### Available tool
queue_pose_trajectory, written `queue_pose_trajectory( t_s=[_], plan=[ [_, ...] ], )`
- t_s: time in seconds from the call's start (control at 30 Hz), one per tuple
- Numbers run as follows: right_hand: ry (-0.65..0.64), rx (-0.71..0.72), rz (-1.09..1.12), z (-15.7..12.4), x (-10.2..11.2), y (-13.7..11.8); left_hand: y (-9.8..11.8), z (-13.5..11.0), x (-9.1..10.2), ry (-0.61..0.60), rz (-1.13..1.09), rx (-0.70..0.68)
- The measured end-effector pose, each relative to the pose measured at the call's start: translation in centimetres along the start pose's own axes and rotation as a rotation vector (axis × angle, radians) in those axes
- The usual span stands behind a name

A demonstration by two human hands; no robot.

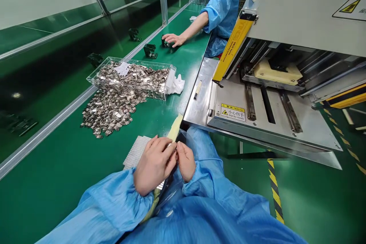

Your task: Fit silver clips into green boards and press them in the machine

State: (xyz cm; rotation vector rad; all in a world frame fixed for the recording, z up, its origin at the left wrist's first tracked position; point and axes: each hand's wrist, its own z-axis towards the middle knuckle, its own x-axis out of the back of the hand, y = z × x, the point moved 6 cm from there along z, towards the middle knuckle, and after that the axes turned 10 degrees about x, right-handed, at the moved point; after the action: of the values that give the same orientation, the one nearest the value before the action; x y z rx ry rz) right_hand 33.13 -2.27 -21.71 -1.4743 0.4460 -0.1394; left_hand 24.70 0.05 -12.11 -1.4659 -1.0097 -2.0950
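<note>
Head view: our left hand [153, 166] and right hand [185, 162] meet low in the frame, their fingertips [175, 151] pressed together and pinching a small piece [171, 145]. They hide most of it, so we cannot tell its shape. Beneath them lies a clear bag [171, 194], with a mesh sheet [135, 152] at 9 o'clock and a cream strip [175, 127] at 12 o'clock. A clear bin [131, 80] of metal parts sits at 11 o'clock, a heap [107, 112] of them at 10 o'clock, and a press [274, 84] at 2 o'clock. Up the desk [57, 156], a co-worker's hand [173, 40] rests on a black holder [165, 42]. A piece this small, we judge, wants steady fingertips and hands kept close together.
</note>
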Motion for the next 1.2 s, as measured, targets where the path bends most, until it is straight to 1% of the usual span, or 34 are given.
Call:
queue_pose_trajectory(
  t_s=[0.1, 0.17, 0.2, 0.27, 0.33, 0.4, 0.57, 0.67, 0.77, 0.87, 0.93, 1.0, 1.1, 1.2],
  plan=[
    [0.031, -0.029, 0.079, 0.1, 0.6, 0.2, -0.1, 0.0, 0.0, 0.009, 0.0, 0.008],
    [0.026, -0.001, 0.051, 0.0, 1.4, -0.5, -0.3, 0.1, 0.1, 0.018, -0.004, 0.022],
    [-0.003, 0.009, 0.011, -0.2, 1.8, -1.0, -0.3, 0.1, 0.1, 0.022, -0.007, 0.026],
    [-0.12, 0.004, -0.093, -0.8, 2.1, -1.7, -0.5, 0.1, 0.2, 0.021, -0.022, 0.03],
    [-0.249, -0.026, -0.173, -1.7, 1.9, -2.0, -0.8, 0.2, 0.2, 0.025, -0.054, 0.025],
    [-0.314, -0.046, -0.205, -2.6, 1.4, -2.1, -1.1, 0.1, 0.4, 0.05, -0.112, 0.03],
    [-0.334, -0.08, -0.188, -3.3, -0.3, -1.9, -2.2, -0.1, 1.5, 0.153, -0.307, 0.098],
    [-0.324, -0.115, -0.134, -3.2, -0.8, -1.9, -2.8, -0.4, 2.3, 0.181, -0.344, 0.119],
    [-0.297, -0.152, -0.069, -3.2, -0.5, -1.7, -4.1, -1.3, 3.3, 0.202, -0.311, 0.135],
    [-0.313, -0.175, -0.052, -3.3, -0.3, -1.6, -6.3, -3.0, 4.1, 0.209, -0.201, 0.163],
    [-0.354, -0.191, -0.059, -3.4, -0.5, -1.5, -7.6, -4.3, 4.0, 0.17, -0.119, 0.191],
    [-0.384, -0.196, -0.084, -3.4, -0.8, -1.6, -8.5, -5.5, 3.7, 0.114, -0.072, 0.221],
    [-0.381, -0.175, -0.115, -3.2, -1.2, -1.7, -8.6, -6.3, 3.2, 0.075, -0.072, 0.234],
    [-0.354, -0.157, -0.105, -3.0, -1.2, -1.6, -7.4, -5.7, 2.7, 0.08, -0.082, 0.185]
  ],
)
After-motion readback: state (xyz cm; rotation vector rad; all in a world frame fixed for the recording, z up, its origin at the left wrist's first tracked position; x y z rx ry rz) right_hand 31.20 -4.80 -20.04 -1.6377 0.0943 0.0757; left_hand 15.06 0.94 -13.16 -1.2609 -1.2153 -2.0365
